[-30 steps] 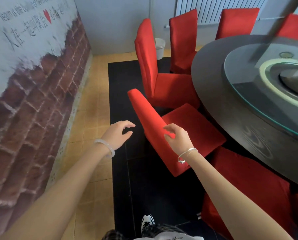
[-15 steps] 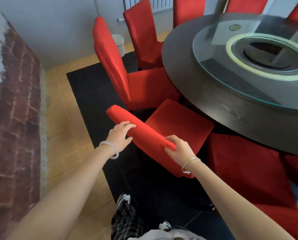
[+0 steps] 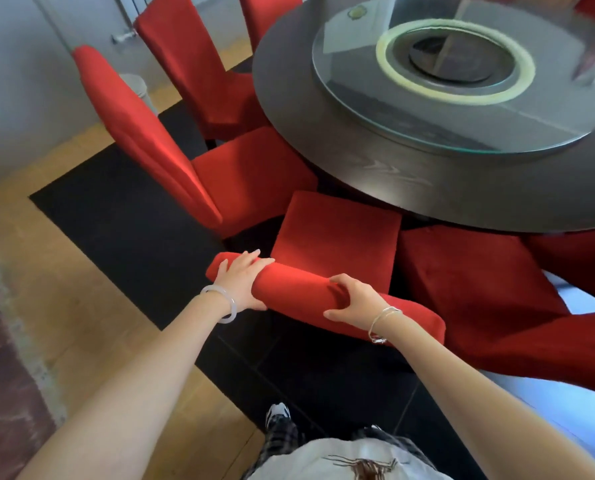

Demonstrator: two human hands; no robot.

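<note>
- Your left hand (image 3: 240,284) and right hand (image 3: 353,303) both curl over the top edge of the chair (image 3: 334,233), set apart to steer it evenly.
- The chair stands at 12 o'clock, seat facing the desk (image 3: 358,161).

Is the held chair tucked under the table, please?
Pulled out: the chair shows its seat almost wholly outside the table rim.
</note>
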